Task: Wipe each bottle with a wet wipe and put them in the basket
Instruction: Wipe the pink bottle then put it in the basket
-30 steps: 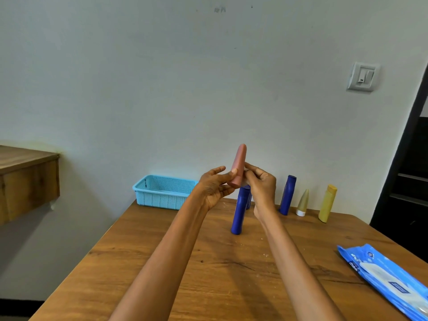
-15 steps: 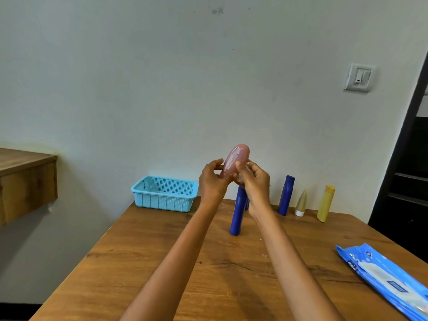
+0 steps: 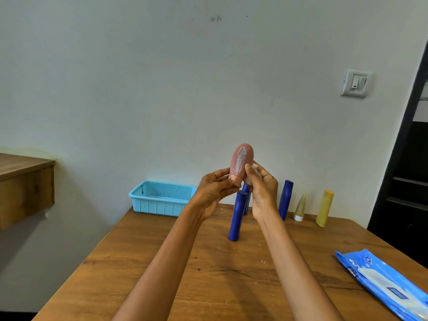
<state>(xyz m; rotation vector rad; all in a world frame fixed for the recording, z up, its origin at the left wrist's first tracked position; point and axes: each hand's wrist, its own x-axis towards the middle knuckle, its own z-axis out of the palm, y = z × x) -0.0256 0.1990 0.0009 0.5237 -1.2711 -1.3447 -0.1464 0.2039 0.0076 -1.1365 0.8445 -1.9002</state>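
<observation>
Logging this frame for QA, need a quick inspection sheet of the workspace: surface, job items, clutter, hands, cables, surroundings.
Surface: wooden table, a few white specks.
Job's things: pink bottle held up, white smear on it; three blue bottles upright, one mostly hidden; beige tube and yellow bottle upright; basket at the far left edge, contents not visible; wipes pack at right.
Clutter: nothing seen.
Grippers: left hand grips the pink bottle's lower end; right hand holds a wet wipe against it.
Cables: nothing seen.
Surroundings: wall switch, wooden shelf, dark doorway.
</observation>
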